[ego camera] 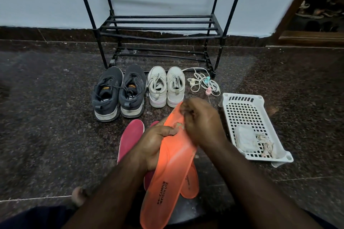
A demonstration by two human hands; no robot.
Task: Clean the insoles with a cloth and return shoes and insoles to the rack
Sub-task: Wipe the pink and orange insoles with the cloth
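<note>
My left hand grips an orange insole round its middle and holds it tilted above the floor. My right hand is curled over the insole's toe end, pressing a small pale cloth that shows only in scraps under the fingers. A second orange insole lies on the floor beneath. Two pink insoles lie to the left, one mostly hidden. A dark grey pair of shoes and a white pair stand in front of the black rack.
A white perforated basket at the right holds a pale packet and crumpled rags. A tangled white cord lies beside the white shoes. My bare foot is at the lower left. The floor is dark speckled stone.
</note>
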